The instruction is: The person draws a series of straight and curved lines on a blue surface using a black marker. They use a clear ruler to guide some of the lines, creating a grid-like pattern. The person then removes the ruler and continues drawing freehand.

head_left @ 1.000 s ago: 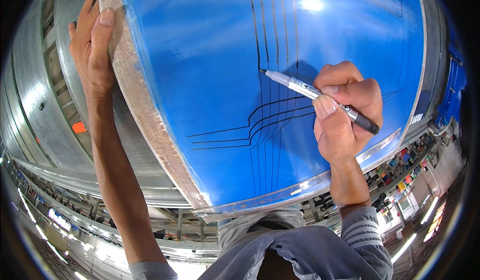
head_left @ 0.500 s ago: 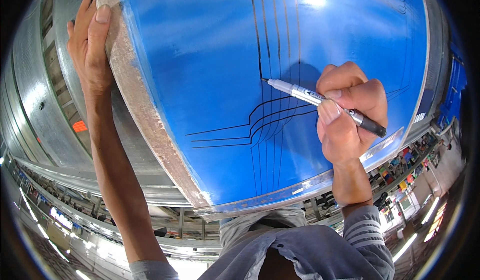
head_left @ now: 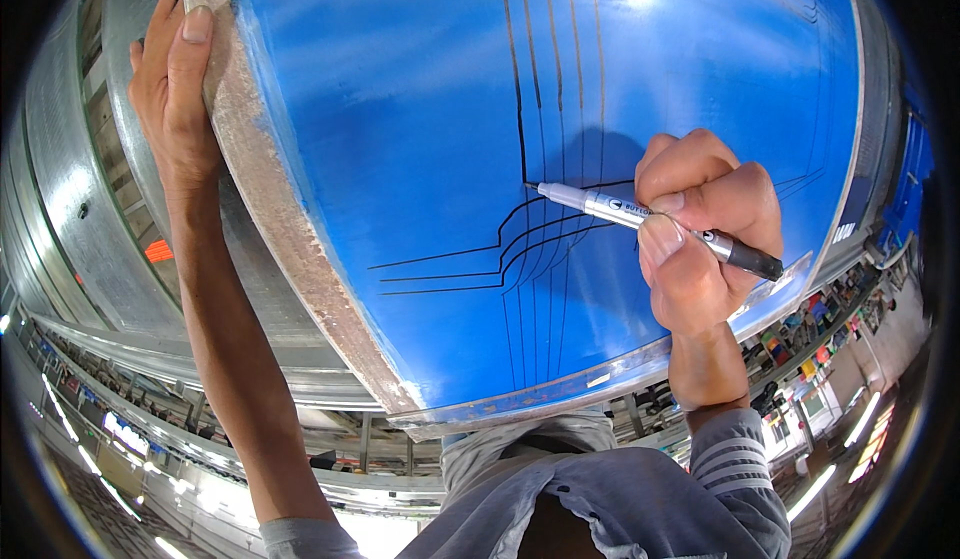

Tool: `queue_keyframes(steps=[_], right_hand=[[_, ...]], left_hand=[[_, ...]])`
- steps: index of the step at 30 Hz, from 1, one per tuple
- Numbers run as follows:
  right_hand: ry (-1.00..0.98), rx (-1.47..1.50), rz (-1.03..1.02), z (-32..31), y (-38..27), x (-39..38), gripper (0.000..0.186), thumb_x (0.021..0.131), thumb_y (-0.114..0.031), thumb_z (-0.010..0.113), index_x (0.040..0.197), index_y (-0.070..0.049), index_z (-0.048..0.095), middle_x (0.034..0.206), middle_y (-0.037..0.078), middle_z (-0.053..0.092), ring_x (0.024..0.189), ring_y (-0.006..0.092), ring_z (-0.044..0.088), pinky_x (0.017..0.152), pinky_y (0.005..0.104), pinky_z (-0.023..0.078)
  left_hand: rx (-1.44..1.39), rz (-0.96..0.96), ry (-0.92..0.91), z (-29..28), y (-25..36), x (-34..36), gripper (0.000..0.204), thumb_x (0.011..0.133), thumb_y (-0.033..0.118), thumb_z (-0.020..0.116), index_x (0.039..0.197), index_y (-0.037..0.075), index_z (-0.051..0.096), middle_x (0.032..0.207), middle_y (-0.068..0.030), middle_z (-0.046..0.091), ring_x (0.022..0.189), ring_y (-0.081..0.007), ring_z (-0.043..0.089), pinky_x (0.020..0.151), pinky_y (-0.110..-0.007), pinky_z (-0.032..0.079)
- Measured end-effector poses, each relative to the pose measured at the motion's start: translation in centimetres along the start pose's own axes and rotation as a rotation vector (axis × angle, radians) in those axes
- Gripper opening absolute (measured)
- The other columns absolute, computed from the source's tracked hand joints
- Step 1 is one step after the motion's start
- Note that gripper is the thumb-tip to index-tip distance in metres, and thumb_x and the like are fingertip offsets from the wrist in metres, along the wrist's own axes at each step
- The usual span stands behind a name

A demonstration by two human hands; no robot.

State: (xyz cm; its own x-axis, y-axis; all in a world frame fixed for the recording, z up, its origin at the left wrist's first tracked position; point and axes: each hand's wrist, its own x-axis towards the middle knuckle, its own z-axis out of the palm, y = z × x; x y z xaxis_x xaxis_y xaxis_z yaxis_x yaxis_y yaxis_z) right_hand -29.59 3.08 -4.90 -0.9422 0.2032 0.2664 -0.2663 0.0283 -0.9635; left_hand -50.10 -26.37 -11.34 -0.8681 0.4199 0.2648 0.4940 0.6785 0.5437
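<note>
A white-and-silver marker pen (head_left: 602, 204) with a black end is gripped in my right hand (head_left: 712, 224), fingers closed around its rear half. Its tip touches a blue screen-printing-like panel (head_left: 390, 149), at the lower end of a thick black line (head_left: 520, 129). Just below the tip, curved black lines (head_left: 440, 255) cross thinner upright ones. My left hand (head_left: 180, 99) lies along the panel's left frame (head_left: 270, 194), thumb against the frame and other fingers stretched out and apart along its outer side.
Long grey metal surfaces (head_left: 75, 159) run beyond the frame on the left. A clear strip (head_left: 540, 399) edges the panel's near side. Shelves with colourful items (head_left: 800, 339) show at the lower right, and a blue object (head_left: 905, 184) at the far right.
My right hand and the marker have moved slightly down toward me. The thick black line has grown longer, now close to the curved line. My left hand stays at the frame.
</note>
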Motion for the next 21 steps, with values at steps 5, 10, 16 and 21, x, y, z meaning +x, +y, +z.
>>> queue_keyframes(steps=[5, 10, 16, 21], right_hand=[[-0.021, -0.030, 0.066, 0.3, -0.7, 0.0, 0.018, 0.070, 0.004, 0.056, 0.083, -0.003, 0.046, 0.069, 0.014, 0.051, 0.054, 0.0120, 0.035, 0.049, 0.0303, 0.028], [-0.042, -0.026, 0.115, 0.3, -1.0, 0.0, 0.017, 0.072, 0.001, 0.055, 0.084, -0.005, 0.045, 0.068, 0.011, 0.048, 0.055, 0.0121, 0.033, 0.050, 0.0316, 0.026], [-0.096, -0.020, 0.099, -0.2, -0.9, -0.1, 0.017, 0.073, -0.001, 0.057, 0.085, -0.006, 0.046, 0.068, 0.009, 0.049, 0.055, 0.0117, 0.034, 0.050, 0.0308, 0.024], [-0.114, -0.012, 0.095, -0.3, -0.8, -0.2, 0.016, 0.073, -0.001, 0.058, 0.084, -0.005, 0.047, 0.067, 0.009, 0.049, 0.055, 0.0114, 0.034, 0.049, 0.0303, 0.024]], left_hand=[[-0.005, -0.006, -0.004, 0.1, 0.0, -0.1, 0.066, 0.089, 0.057, 0.039, 0.129, 0.008, 0.058, 0.108, -0.0159, 0.058, 0.105, -0.0265, 0.049, 0.096, -0.052, 0.022], [-0.008, -0.011, -0.004, 0.1, 0.1, -0.1, 0.066, 0.089, 0.056, 0.039, 0.130, 0.008, 0.058, 0.107, -0.0159, 0.058, 0.104, -0.0263, 0.049, 0.096, -0.052, 0.023], [-0.006, -0.015, -0.006, 0.0, 0.2, -0.1, 0.066, 0.089, 0.056, 0.039, 0.130, 0.007, 0.057, 0.106, -0.0160, 0.059, 0.103, -0.0260, 0.050, 0.095, -0.051, 0.024], [-0.007, -0.020, -0.008, 0.0, 0.2, 0.1, 0.066, 0.090, 0.056, 0.039, 0.130, 0.007, 0.057, 0.105, -0.0160, 0.059, 0.102, -0.0257, 0.051, 0.094, -0.050, 0.025]])
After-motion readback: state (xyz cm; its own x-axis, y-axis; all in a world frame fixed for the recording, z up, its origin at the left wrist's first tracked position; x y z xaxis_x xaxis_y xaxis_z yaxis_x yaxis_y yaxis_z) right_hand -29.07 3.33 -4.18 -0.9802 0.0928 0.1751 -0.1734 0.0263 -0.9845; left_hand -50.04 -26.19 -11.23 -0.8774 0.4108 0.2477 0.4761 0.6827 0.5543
